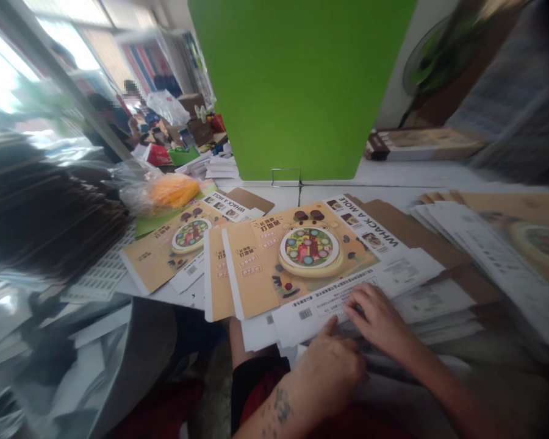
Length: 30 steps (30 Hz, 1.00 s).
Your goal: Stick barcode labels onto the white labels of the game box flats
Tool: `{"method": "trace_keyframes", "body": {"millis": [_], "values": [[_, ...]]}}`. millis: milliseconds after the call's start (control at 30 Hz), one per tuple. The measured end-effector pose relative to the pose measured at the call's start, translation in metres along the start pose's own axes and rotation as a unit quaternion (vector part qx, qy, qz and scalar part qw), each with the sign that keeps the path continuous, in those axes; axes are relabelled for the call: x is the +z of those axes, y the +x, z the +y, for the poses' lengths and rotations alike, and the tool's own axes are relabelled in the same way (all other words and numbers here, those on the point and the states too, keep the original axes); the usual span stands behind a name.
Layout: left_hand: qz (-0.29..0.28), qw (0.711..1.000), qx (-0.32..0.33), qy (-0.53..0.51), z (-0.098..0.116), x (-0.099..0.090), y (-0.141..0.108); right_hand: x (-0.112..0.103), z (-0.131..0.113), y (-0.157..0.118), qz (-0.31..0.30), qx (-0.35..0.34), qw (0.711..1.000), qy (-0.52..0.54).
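In the head view, a smooth orange-and-white printed cardboard box blank (311, 256) lies under the fingertips (362, 300), its straight-edged white flap (289, 328) nearest them. Beyond, a white tabletop strip (283, 196) separates it from an upright green board (304, 91). The left hand (332, 358) extends one digit; the right hand (375, 312) curls; whether either grips, I cannot tell.

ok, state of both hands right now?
Left hand: fingers partly curled at the white flap of the top printed carton; grip can't be told.
Right hand: fingers bent at same flap; can't tell if pinching.
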<state>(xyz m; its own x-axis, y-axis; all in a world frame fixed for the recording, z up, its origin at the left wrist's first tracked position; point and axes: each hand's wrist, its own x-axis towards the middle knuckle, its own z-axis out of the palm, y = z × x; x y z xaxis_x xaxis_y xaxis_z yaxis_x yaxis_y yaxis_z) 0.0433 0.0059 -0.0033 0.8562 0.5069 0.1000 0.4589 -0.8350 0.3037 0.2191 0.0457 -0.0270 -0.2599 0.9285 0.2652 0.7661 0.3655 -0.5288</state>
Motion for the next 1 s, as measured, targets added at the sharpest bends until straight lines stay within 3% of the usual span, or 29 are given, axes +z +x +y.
{"method": "trace_keyframes", "body": {"millis": [333,567,733,867,1000], "values": [[-0.024,1.000,-0.005,0.002,0.001,-0.006,-0.002,0.010,0.011,-0.007,0.061,0.024,0.998,-0.013],[-0.044,0.999,0.005,0.006,0.007,-0.012,-0.005,0.017,0.001,-0.011,0.094,0.020,0.992,-0.084],[-0.059,0.998,-0.012,0.001,0.007,-0.013,-0.008,0.014,0.025,-0.012,0.114,0.021,0.990,-0.081],[-0.045,0.999,-0.009,0.006,0.007,-0.011,-0.008,-0.016,0.072,-0.016,0.142,0.049,0.982,-0.112],[-0.046,0.999,-0.009,0.014,0.005,-0.011,-0.006,-0.079,0.136,-0.034,0.179,0.128,0.952,-0.213]]}}
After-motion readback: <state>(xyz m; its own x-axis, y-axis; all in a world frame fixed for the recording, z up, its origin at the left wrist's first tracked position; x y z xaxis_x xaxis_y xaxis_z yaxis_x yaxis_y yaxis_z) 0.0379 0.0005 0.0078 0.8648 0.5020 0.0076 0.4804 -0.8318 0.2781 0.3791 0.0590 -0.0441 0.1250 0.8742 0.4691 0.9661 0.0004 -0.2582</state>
